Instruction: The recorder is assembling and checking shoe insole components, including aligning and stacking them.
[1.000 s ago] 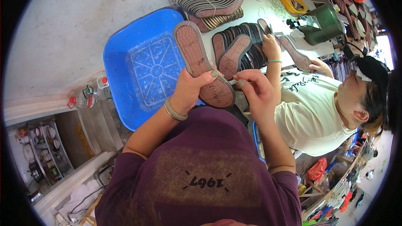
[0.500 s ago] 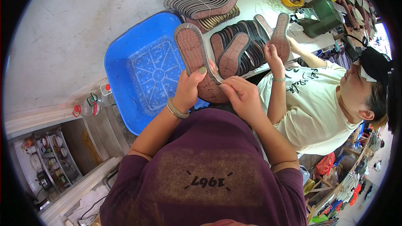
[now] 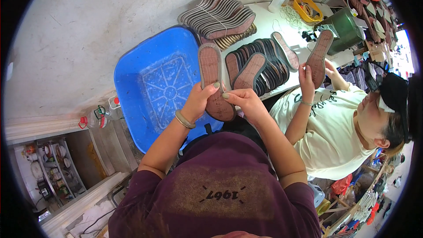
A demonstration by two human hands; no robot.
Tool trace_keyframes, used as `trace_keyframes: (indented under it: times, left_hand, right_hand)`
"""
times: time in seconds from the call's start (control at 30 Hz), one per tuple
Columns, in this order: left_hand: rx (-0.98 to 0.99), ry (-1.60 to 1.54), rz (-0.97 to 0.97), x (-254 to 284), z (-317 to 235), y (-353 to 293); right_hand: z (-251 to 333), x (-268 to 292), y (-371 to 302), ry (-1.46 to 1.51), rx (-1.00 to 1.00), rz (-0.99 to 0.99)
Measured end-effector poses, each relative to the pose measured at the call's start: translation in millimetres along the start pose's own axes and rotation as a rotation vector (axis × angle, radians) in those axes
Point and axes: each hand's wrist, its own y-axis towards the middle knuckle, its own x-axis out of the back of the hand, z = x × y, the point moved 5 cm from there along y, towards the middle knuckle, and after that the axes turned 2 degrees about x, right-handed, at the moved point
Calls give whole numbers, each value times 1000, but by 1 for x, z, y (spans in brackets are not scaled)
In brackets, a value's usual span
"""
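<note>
A brown shoe sole (image 3: 210,64) with a pale grey rim is held upright in front of my chest, its wider end toward me. My left hand (image 3: 197,102) wraps round its left side, thumb lying across the face. On the opposite side, my right hand (image 3: 247,105) pinches at the sole's edge, thumb and forefinger together. Whether a thin thread or strip is also between those fingertips I cannot make out. Just beyond the right hand, a row of dark-rimmed soles (image 3: 275,70) stands on the table, with one loose sole (image 3: 250,71) leaning on it.
A big blue basin (image 3: 121,77) sits at left. Behind it is a tied stack of soles (image 3: 216,13). A co-worker at right holds another sole (image 3: 320,53). Farther back are a yellow basket (image 3: 318,17), a white bottle (image 3: 276,2) and a green machine (image 3: 341,28).
The held sole has turned more upright, and my right hand's fingers have closed nearer its middle. The co-worker's sole has moved right. The view has shifted slightly.
</note>
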Motion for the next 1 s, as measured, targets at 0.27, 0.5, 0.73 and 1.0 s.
trace_keyframes:
  times: [0.27, 0.5, 0.73, 1.0]
  left_hand:
    - [-12, -63, -124, 4, 10, 36]
    - [-262, -144, -335, -3, 3, 82]
    - [-433, 630, -488, 53, -41, 157]
    - [59, 1379, -577, 45, -82, 225]
  right_hand:
    - [-10, 22, 47, -32, -92, -69]
    - [-14, 89, 72, 246, 72, -15]
    - [39, 202, 89, 428, 495, -199]
    - [57, 294, 133, -56, 295, -98]
